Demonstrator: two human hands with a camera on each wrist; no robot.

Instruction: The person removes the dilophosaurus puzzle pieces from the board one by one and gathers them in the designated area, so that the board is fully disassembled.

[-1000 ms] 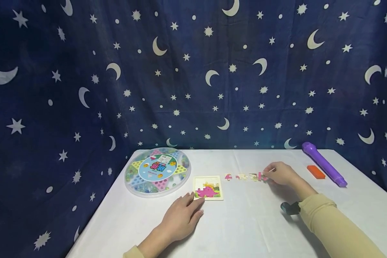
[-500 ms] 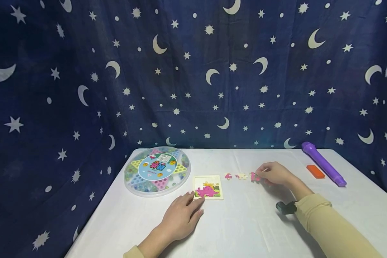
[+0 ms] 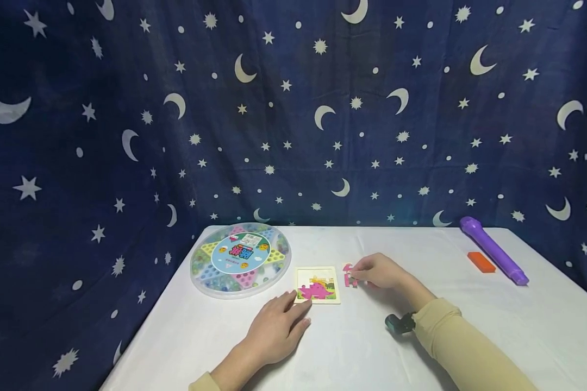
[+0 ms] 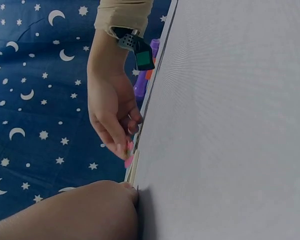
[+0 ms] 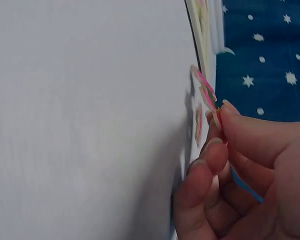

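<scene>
1. A round clear game case [image 3: 239,259] sits at about 10 o'clock on the white table [image 3: 352,347]; coloured marbles lie in its star-shaped sections, and its blue centre label carries writing too small to read
2. The left hand [image 3: 278,328] lies flat near 6 o'clock, fingers straight and close together, fingertips touching the near-left corner of the puzzle tray [image 3: 317,284]
3. The tray holds a partly built picture with a pink dinosaur
4. The right hand [image 3: 379,271], at 3 o'clock of the tray, pinches a pink puzzle piece [image 3: 349,276] between thumb and fingertips, just beside the tray's right edge
5. An orange block [image 3: 480,262] and a purple torch [image 3: 491,250] lie at 2 o'clock, well apart from both hands
</scene>
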